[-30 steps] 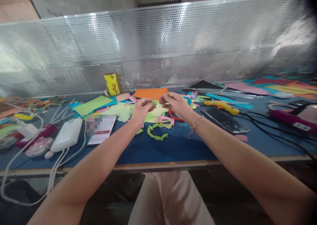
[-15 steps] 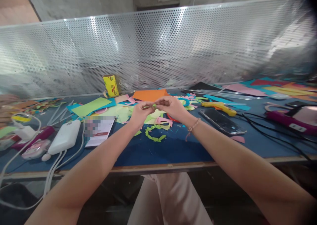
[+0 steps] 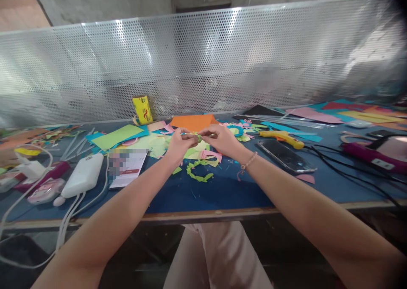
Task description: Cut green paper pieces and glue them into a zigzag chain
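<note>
Fingertips of my left hand (image 3: 180, 145) and my right hand (image 3: 221, 140) meet over the middle of the blue table (image 3: 229, 195). Between them both hands pinch a small green paper piece (image 3: 199, 137), mostly covered by the fingers. Just below, a curved chain of folded green paper (image 3: 193, 174) lies on the tabletop. Pink paper strips (image 3: 212, 155) rest beside it. Behind my hands is an orange sheet (image 3: 190, 122), and pale green paper (image 3: 148, 145) spreads to the left.
To the left are a phone (image 3: 129, 170), a white power bank (image 3: 83, 175) with cables and a purple power strip (image 3: 44, 174). A yellow glue gun (image 3: 282, 140) and a dark phone (image 3: 284, 157) lie right. A perforated metal screen (image 3: 203, 64) closes off the back.
My fingers have shifted slightly around the small green paper piece, the left hand tilting a little. At the far left, a blurred hand has moved lower. The things on the table stay put.
</note>
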The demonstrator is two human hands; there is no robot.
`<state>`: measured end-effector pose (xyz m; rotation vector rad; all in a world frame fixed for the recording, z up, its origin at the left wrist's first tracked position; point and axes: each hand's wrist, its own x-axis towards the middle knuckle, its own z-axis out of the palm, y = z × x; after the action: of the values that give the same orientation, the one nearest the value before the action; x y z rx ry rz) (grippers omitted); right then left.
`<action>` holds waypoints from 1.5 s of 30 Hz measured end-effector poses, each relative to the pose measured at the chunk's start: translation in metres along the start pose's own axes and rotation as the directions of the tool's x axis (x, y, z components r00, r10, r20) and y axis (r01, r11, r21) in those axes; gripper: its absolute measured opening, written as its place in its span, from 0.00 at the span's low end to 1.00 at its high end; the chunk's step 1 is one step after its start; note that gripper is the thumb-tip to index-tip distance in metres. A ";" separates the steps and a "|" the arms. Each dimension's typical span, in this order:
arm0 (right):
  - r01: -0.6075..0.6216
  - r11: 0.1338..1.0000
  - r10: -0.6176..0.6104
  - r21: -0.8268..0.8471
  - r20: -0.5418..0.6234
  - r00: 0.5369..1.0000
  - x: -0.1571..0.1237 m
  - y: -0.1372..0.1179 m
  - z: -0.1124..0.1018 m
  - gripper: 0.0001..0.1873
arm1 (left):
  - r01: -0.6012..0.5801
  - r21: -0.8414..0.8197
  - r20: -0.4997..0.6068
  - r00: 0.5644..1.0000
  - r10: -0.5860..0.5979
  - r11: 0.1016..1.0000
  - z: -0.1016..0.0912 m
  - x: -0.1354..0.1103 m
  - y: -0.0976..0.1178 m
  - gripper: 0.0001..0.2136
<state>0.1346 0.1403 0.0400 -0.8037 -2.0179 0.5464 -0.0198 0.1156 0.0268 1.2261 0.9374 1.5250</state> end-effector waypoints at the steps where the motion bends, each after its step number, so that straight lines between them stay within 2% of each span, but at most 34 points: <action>1: 0.008 1.000 -0.008 -0.007 -0.005 1.000 0.000 0.000 0.000 0.07 | -0.009 0.005 -0.003 1.000 0.009 1.000 0.000 0.000 0.000 0.17; 8: 0.018 0.997 -0.020 -0.077 -0.025 0.999 -0.001 0.000 0.001 0.06 | -0.063 0.115 -0.004 0.998 0.064 0.991 0.000 -0.001 0.000 0.18; 12: 0.062 0.978 -0.067 -0.199 -0.018 0.998 -0.002 -0.002 0.000 0.06 | -0.056 0.153 -0.018 0.998 0.060 0.987 0.001 -0.002 0.000 0.18; 16: 0.181 0.914 -0.172 -0.363 0.055 0.983 -0.003 -0.005 -0.004 0.08 | -0.004 0.198 -0.022 1.000 0.008 0.980 0.002 -0.004 0.002 0.19; 19: 0.257 0.872 -0.231 -0.416 0.113 0.966 -0.003 -0.008 -0.007 0.08 | 0.026 0.193 -0.033 0.999 -0.020 0.981 0.003 -0.006 0.005 0.19; 30: 0.395 0.726 -0.335 -0.563 0.212 0.918 -0.003 -0.001 -0.004 0.10 | 0.067 0.114 -0.047 0.997 -0.062 0.991 0.006 -0.010 0.009 0.18; 36: 0.499 0.612 -0.470 -0.614 0.226 0.853 -0.004 0.005 -0.002 0.13 | 0.124 -0.047 -0.043 0.991 -0.126 0.991 0.008 -0.011 0.014 0.18; 42: 0.629 0.461 -0.570 -0.626 0.334 0.751 -0.004 0.011 -0.005 0.13 | 0.296 -0.210 -0.041 0.950 -0.310 0.932 0.006 -0.006 0.015 0.16; 45: 0.663 0.463 -0.590 -0.589 0.354 0.726 -0.005 0.015 -0.009 0.13 | 0.356 -0.233 -0.024 0.928 -0.371 0.905 0.004 -0.004 0.017 0.11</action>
<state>0.1488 0.1481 0.0322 -0.3380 -2.4310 -0.6739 -0.0188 0.1068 0.0421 0.7890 0.9475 1.3348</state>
